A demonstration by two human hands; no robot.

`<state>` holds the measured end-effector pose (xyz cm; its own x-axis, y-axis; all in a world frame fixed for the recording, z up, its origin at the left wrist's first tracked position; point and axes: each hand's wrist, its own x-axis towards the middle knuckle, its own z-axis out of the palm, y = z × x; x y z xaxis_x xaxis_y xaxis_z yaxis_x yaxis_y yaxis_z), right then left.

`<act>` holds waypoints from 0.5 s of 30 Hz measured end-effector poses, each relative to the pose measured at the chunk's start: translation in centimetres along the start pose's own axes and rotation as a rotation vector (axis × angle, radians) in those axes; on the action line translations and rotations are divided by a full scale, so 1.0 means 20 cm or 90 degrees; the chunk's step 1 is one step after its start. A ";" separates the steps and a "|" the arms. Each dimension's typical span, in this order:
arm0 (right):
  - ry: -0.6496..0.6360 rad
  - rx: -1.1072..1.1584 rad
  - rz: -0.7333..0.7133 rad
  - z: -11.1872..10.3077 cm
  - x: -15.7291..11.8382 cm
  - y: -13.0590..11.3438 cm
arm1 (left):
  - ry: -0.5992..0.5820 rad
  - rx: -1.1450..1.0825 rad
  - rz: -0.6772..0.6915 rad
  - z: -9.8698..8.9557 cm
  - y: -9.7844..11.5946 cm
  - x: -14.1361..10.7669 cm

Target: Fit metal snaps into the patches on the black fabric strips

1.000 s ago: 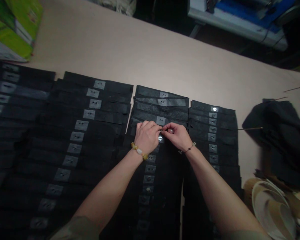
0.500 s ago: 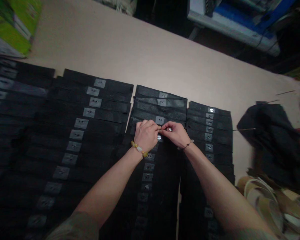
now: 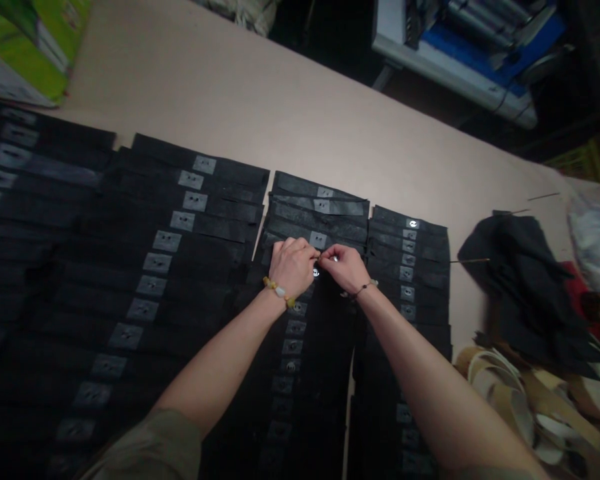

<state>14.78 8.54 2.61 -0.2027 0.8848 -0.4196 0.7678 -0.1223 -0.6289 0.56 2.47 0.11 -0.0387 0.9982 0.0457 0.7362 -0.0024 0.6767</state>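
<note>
Overlapping black fabric pieces (image 3: pixel 205 267) lie in columns, each piece bearing a small grey patch (image 3: pixel 195 201) with two dark marks. My left hand (image 3: pixel 293 267) rests on the third column, its fingers curled and thumb pinched near the fingertips of my right hand. From the right, my right hand (image 3: pixel 345 267) pinches at the same spot; what is between the fingertips is too small to make out. A shiny round metal piece (image 3: pixel 315 273) sits just below the fingertips, and another (image 3: pixel 335 259) shows by my right hand's fingers.
A green and white package (image 3: pixel 40 53) lies at the upper left of the beige table (image 3: pixel 220 87). Dark cloth (image 3: pixel 515 280) and rolls of pale tape (image 3: pixel 500 380) are at the right. Beyond the table stands a white-topped bench (image 3: pixel 460 83) with blue machinery.
The view has shifted slightly, so the right-hand items appear further left. Both hands stay pinched together at the same place on the fabric.
</note>
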 end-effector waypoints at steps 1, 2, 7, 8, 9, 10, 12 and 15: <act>0.009 0.000 0.006 0.00 0.00 -0.01 | 0.001 -0.003 0.000 0.00 0.00 0.00; 0.016 -0.003 0.008 0.01 -0.01 -0.01 | 0.002 -0.006 0.000 0.00 0.00 0.00; 0.027 -0.086 0.021 0.03 0.00 0.00 | -0.001 0.004 0.000 0.00 0.01 0.00; 0.033 -0.099 0.023 0.03 0.01 0.00 | -0.002 0.009 0.001 0.00 0.01 0.00; 0.036 -0.098 0.020 0.03 0.01 0.00 | -0.002 0.013 0.002 0.00 0.01 0.00; 0.035 -0.075 0.015 0.02 0.01 0.00 | -0.002 0.015 0.005 0.00 0.01 0.00; 0.005 0.052 0.036 0.00 0.00 -0.01 | -0.003 0.013 0.013 -0.01 0.01 0.00; -0.061 0.371 0.138 -0.05 -0.04 -0.02 | 0.001 -0.004 0.016 -0.02 0.00 -0.01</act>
<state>15.27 8.37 3.92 -0.1539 0.7716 -0.6172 0.3462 -0.5430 -0.7651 0.37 2.28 0.37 -0.0215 0.9978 0.0633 0.7322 -0.0274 0.6805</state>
